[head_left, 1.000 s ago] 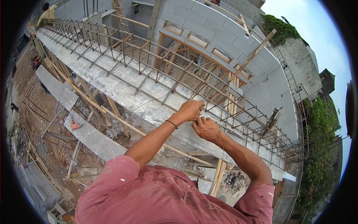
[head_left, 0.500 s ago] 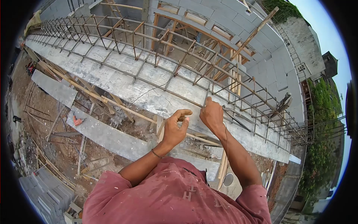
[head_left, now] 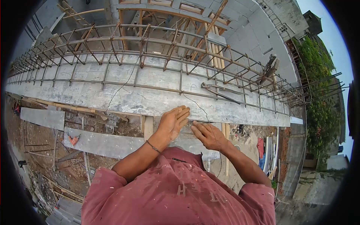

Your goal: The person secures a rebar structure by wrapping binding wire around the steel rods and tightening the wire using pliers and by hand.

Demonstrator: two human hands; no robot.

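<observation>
My left hand [head_left: 171,123], a dark band on its wrist, is raised at the near edge of the pale formwork board [head_left: 150,101], palm turned inward and fingers extended. To its right my right hand [head_left: 207,135] has its fingers stretched out and is apart from the left. Neither shows anything held. A thin wire [head_left: 202,109] hangs from the steel rebar cage [head_left: 140,88] and passes by my right hand. Pliers-like cutters with long dark handles [head_left: 221,92] lie on the board among the bars. A second thin wire [head_left: 122,88] hangs further left.
Grey boards [head_left: 101,143] lie below the formwork, with an orange tool [head_left: 73,140] on one. Behind the cage stand a grey block wall [head_left: 247,41] and timber props. Rebar ends [head_left: 326,80] stick out at the right. Rubble and poles cover the ground at the lower left.
The view has turned, so the cage now runs more level. My hands, together at the bars at first, have separated and come back to the board's near edge, their fingers opened.
</observation>
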